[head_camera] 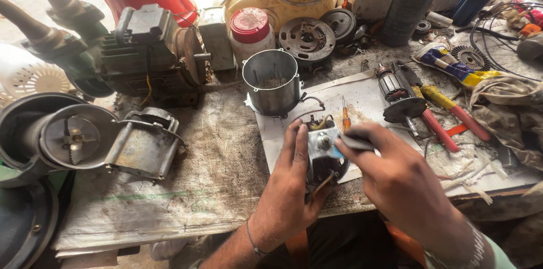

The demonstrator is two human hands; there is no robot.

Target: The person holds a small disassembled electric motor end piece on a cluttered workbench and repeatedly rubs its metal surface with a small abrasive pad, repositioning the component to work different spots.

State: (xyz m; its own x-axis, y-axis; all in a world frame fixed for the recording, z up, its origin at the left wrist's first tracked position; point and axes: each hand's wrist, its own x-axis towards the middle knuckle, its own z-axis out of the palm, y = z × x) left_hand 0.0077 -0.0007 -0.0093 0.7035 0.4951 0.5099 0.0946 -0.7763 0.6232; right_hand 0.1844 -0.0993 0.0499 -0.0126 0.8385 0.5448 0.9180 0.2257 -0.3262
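The left hand (291,181) wraps around a small motor part (323,159), fingers closed against its left side, holding it upright at the near edge of the bench. The right hand (396,176) pinches a thin dark tool (356,143) between thumb and fingers, with the tip resting on top of that motor part. The two hands sit close together, meeting over the part.

Just beyond the fingertips lies a small orange-handled screwdriver (344,114) on a sheet of white paper (362,96). Past the left hand stands an open metal cylinder (272,82). Beyond the right hand lies a motor rotor (399,99) with a dark disc, and beside it pliers with red and yellow handles (447,119).

Farther left of the left hand rests a grey motor housing (146,142). At the far side stand a white jar with a red lid (250,31) and a round metal plate (308,38).
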